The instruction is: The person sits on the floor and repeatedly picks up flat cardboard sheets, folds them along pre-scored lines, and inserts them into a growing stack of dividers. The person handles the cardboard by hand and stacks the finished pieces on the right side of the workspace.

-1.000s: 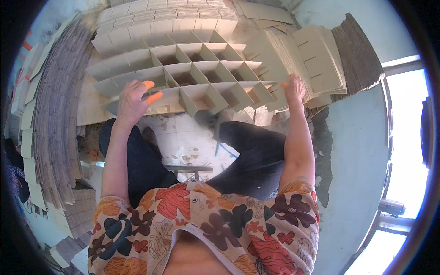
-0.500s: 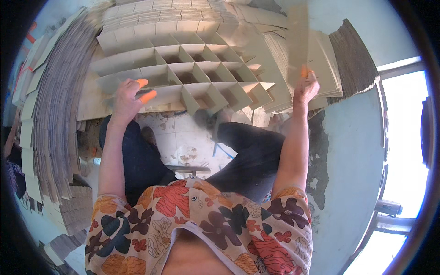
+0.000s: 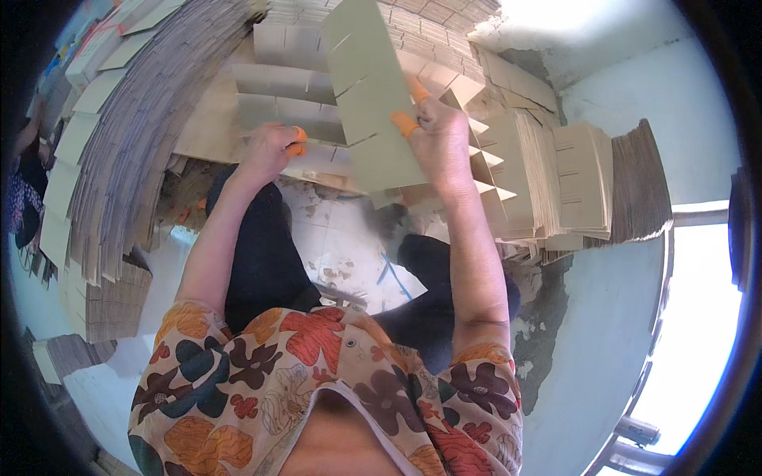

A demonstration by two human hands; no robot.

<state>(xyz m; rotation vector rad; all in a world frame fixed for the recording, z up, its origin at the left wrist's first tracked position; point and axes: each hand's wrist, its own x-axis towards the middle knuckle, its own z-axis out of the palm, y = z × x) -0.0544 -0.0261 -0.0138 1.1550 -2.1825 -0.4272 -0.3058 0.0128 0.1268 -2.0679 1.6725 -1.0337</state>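
My right hand (image 3: 444,147), orange finger covers on its thumb and a finger, grips a flat slotted cardboard strip (image 3: 369,103) by its right edge. The strip is tilted over a cardboard divider grid (image 3: 290,111) and hides much of its middle. Cells at the grid's right side show beyond my right hand. My left hand (image 3: 270,151), also with orange finger covers, is closed in a pinch at the left part of the grid's nearest strip.
Tall stacks of cardboard (image 3: 151,119) stand at the left. More slotted strips (image 3: 516,174) and a darker stack (image 3: 639,182) are piled at the right. Further bundles (image 3: 436,36) lie behind the grid. Below is a stained tiled floor (image 3: 333,246) between my legs.
My right hand has brought a cardboard strip from the right-hand pile leftward over the grid. My left hand's fingers have closed on the near strip. The view has shifted.
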